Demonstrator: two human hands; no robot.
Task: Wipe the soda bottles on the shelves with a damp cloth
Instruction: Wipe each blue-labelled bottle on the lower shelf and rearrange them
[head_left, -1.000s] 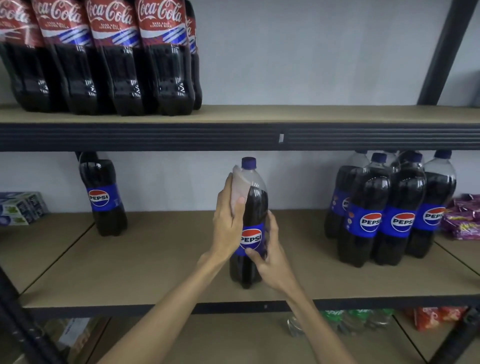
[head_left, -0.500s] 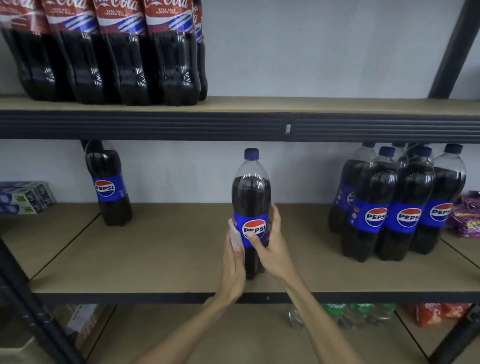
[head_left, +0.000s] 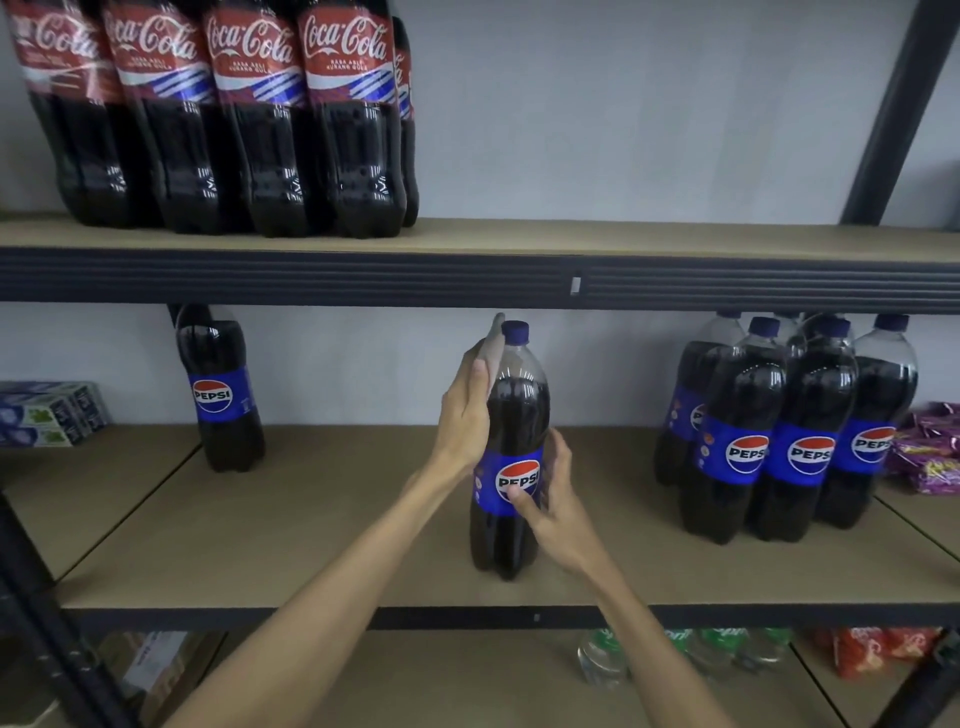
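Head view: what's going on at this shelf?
A person is wiping a Pepsi bottle that stands alone on the middle shelf. The left hand holds a cloth against its shoulder, just below the cap. The right hand grips it at the label. More Pepsi bottles stand at right.

We see the middle shelf (head_left: 337, 545), tan board in a dark frame, with the centre Pepsi bottle (head_left: 511, 415) standing upright on it, a lone Pepsi bottle (head_left: 221, 395) at ten o'clock from that one near the back, blue-and-white boxes (head_left: 47, 415) farther out at nine o'clock, a tight cluster of Pepsi bottles (head_left: 779, 441) at three o'clock and purple packets (head_left: 930, 452) just past them. At eleven o'clock above, we find the upper shelf (head_left: 623, 239) bearing a packed row of Coca-Cola bottles (head_left: 260, 130) at its left end. At five o'clock below, the lower shelf (head_left: 467, 675) carries blurred green-labelled bottles (head_left: 701, 654) with orange packets (head_left: 872, 649) beside them.
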